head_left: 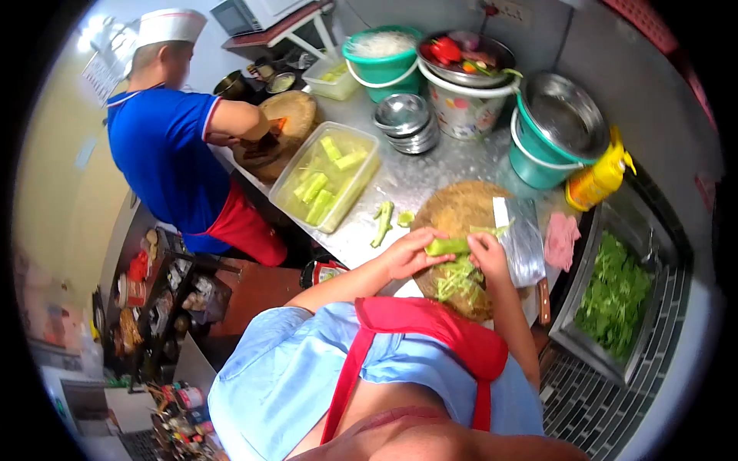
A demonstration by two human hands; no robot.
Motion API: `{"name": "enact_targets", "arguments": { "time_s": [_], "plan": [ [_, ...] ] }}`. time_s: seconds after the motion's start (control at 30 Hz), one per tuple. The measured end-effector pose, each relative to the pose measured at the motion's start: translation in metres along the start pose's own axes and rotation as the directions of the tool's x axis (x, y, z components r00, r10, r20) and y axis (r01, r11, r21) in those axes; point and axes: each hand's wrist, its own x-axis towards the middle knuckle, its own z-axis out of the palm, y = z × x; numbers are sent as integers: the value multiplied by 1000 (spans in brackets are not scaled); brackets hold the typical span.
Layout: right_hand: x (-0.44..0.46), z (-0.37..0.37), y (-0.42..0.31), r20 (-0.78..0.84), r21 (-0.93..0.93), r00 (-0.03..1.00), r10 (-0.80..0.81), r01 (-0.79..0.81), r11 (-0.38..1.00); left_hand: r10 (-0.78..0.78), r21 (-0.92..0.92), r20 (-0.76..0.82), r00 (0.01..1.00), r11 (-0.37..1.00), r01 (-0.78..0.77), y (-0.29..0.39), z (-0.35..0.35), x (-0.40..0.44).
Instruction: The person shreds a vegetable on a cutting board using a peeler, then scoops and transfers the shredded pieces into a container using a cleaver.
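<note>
Over a round wooden board [453, 206], my left hand [407, 255] is closed on one end of a green stem piece [447, 247]. My right hand [489, 255] pinches at the other end of the stem, beside a thin green strip [489, 230]. Pale green peelings [458, 280] lie on the board just below both hands. A cleaver [520, 240] with a brown handle rests flat across the board's right side. Left of the board, a stem piece [383, 224] and a short chunk [406, 219] lie on the metal counter.
A plastic tub [324, 177] of stem pieces stands left, beyond it a co-worker [165, 146] at another round board [296, 115]. Metal bowls [405, 123], buckets [470, 104] and a yellow bottle [600, 175] line the back. At right are a pink cloth [562, 241] and a sink [565, 311] with leafy greens.
</note>
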Motion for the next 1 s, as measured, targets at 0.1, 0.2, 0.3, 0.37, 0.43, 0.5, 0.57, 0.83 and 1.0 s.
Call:
{"name": "enact_targets", "arguments": {
  "time_s": [0.1, 0.2, 0.3, 0.37, 0.43, 0.5, 0.57, 0.83, 1.0],
  "plan": [
    [2, -1, 9, 29, -35, 998, -55, 56, 998, -140, -105, 72, 988, 983, 147, -1, -8, -2],
    [4, 1, 12, 52, -150, 986, -160, 166, 975, -241, 146, -31, 970, 959, 243, -7, -12, -4],
    [-3, 6, -4, 86, -337, 974, -208, 225, 914, -212, 445, -45, 976, 871, 210, -14, -14, -1],
    [-6, 8, -10, 76, -480, 950, -302, 301, 824, -180, 651, -131, 975, 726, 221, -8, 3, -1],
    [-4, 5, -9, 164, -590, 864, -475, 472, 655, 31, 943, 42, 999, 329, -50, -15, -5, 4],
    [-3, 10, -9, 161, -606, 850, -502, 486, 630, 95, 979, 203, 975, 11, -205, -15, -10, 11],
    [-9, 17, -20, 208, -548, 803, -559, 569, 613, 94, 967, 249, 964, -78, -242, -13, -5, 14],
    [-12, -12, -13, -106, -450, 856, -505, 412, 792, 168, 990, 115, 979, 60, -127, -4, 32, 4],
    [-25, -22, -52, -167, 336, 956, -242, 285, 898, -33, 620, -244, 969, 763, 183, -9, 20, 5]
  ]
}}
